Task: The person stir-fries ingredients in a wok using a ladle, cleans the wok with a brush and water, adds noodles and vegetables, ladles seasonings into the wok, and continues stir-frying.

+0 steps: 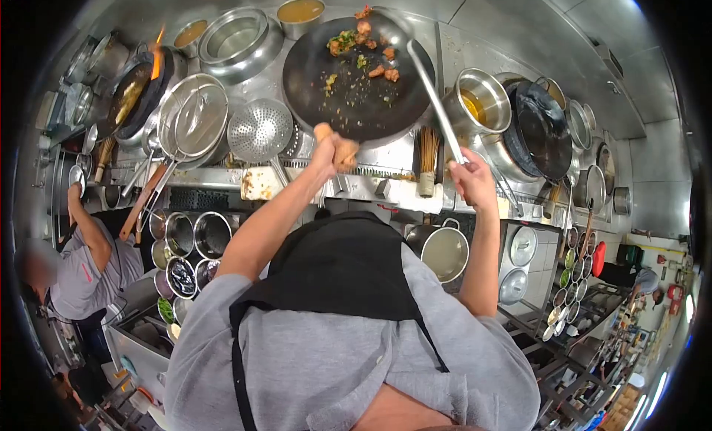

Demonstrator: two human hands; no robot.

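The left hand is closed on a blurred tan bundle at the near rim of a round, black wok; the right hand clamps a long, smooth metal ladle. Farther inside lie browned, lumpy food pieces.

A commercial kitchen, by the look of it — steel walls, a broad black wok of cooking food, a flame rising at a second wok, a perforated strainer, clustered metal containers — and a co-worker at a neighbouring station.
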